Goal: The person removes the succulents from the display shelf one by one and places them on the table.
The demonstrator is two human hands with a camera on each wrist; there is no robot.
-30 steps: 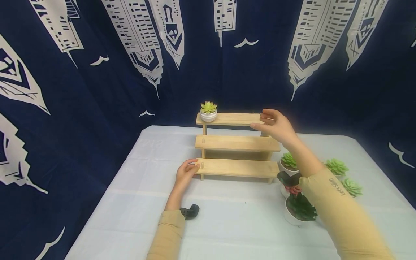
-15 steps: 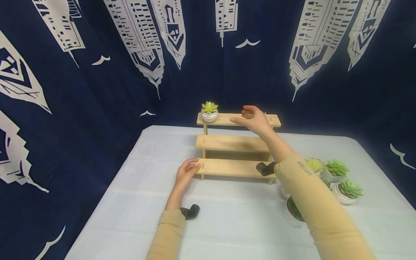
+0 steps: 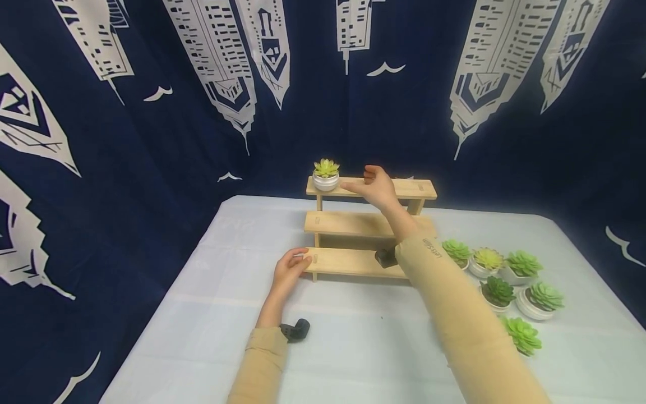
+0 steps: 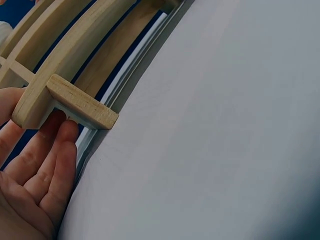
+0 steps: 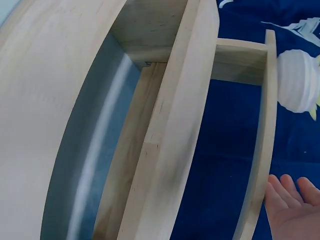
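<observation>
A three-tier wooden plant stand (image 3: 348,223) stands on the white-covered table. My left hand (image 3: 286,272) grips the left end of its lowest board, fingers curled under the wood (image 4: 82,102) in the left wrist view. On the left end of the top board sits a yellow-green succulent in a white ribbed pot (image 3: 326,182). My right hand (image 3: 375,188) is over the top board, just right of that pot, thumb toward it and fingers bent loosely around nothing. The right wrist view has this hand (image 5: 295,212) beside the top board, a gap from the white pot (image 5: 298,82).
Several potted succulents (image 3: 541,300) cluster on the table's right side, some partly hidden by the right sleeve (image 3: 454,303). Behind the table (image 3: 202,314) hangs a dark blue cloth (image 3: 313,129) with white building prints.
My right hand has moved left along the top board, from its right end to near the succulent pot. More plants at right have come into view. The left hand has kept its grip.
</observation>
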